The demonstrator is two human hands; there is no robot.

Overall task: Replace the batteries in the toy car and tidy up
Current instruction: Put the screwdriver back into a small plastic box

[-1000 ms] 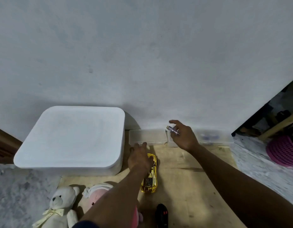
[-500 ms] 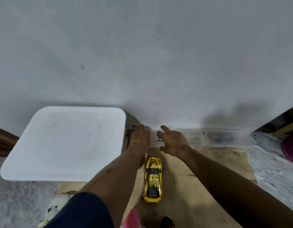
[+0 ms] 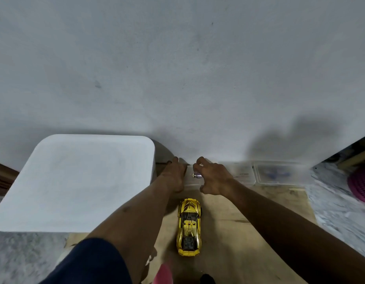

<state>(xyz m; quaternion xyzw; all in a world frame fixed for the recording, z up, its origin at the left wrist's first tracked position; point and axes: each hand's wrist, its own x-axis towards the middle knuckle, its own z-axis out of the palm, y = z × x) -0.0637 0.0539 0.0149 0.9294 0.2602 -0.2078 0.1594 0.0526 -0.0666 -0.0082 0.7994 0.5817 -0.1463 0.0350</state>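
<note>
Head camera: a person reaches both bare arms toward a clear plastic box set against the grey wall. The left hand rests on the box's 9 o'clock end, fingers straight and pressed together. The right hand arches over its 3 o'clock side, fingers curled and slightly spread. In the blur it cannot be told whether they grip the box or the small silver-and-purple tool seen between the two hands. The yellow toy car stands roof-up on the wooden board at 6 o'clock from the hands, near but apart. A white lidded bin sits at 9 o'clock. Further clear boxes line the wall at 3 o'clock.
</note>
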